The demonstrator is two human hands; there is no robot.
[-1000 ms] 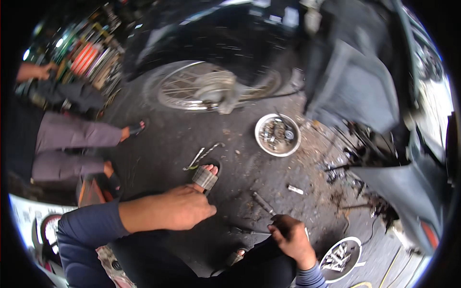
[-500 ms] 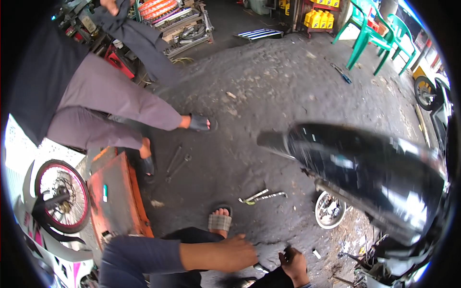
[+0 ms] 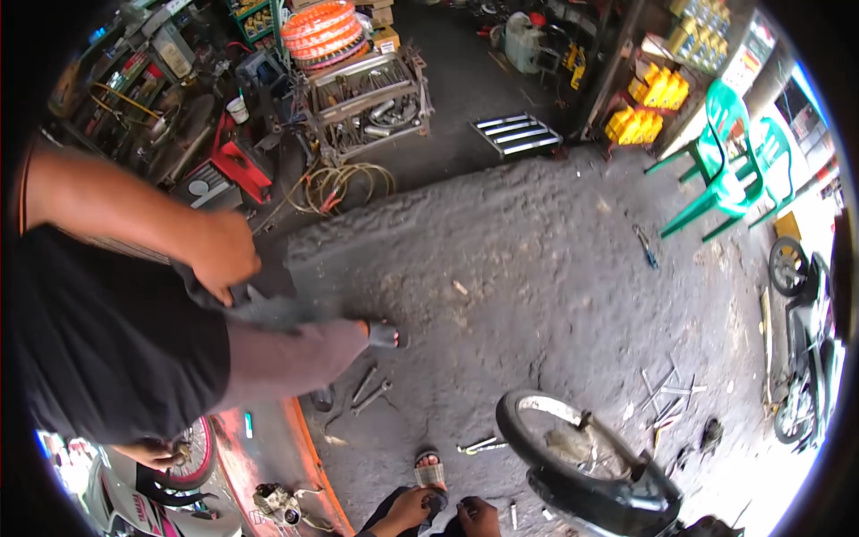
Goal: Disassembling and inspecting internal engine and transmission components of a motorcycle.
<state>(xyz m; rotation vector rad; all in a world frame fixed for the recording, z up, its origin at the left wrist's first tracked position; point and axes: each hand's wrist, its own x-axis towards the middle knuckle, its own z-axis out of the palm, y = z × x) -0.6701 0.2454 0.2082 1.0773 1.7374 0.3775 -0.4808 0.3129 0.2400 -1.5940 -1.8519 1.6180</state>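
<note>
At the lower edge, my left hand (image 3: 411,507) rests by my dark-clad leg with its fingers drawn together. Just to its right is my right hand (image 3: 480,516), curled closed. Whatever either hand may hold is too small or hidden to name. My sandalled foot (image 3: 429,473) shows beyond them. A wrench-like metal tool (image 3: 481,446) lies on the ground a little farther off. Right of my hands a motorcycle's front wheel (image 3: 512,421) and dark fender (image 3: 608,501) stick out into the space.
On the left a person's hand (image 3: 225,259) holds dark cloth. Two wrenches (image 3: 371,398) lie near that person's feet. An orange-edged bench (image 3: 300,447) bears a metal engine part (image 3: 279,506). Farther off are a coiled hose (image 3: 335,188), a tool rack (image 3: 362,98) and green chairs (image 3: 729,179).
The view has tilted upward, so the scene sits lower and more of the background shows. The person on the left stands closer, bent forward. My hands appear nearer the lower edge.
</note>
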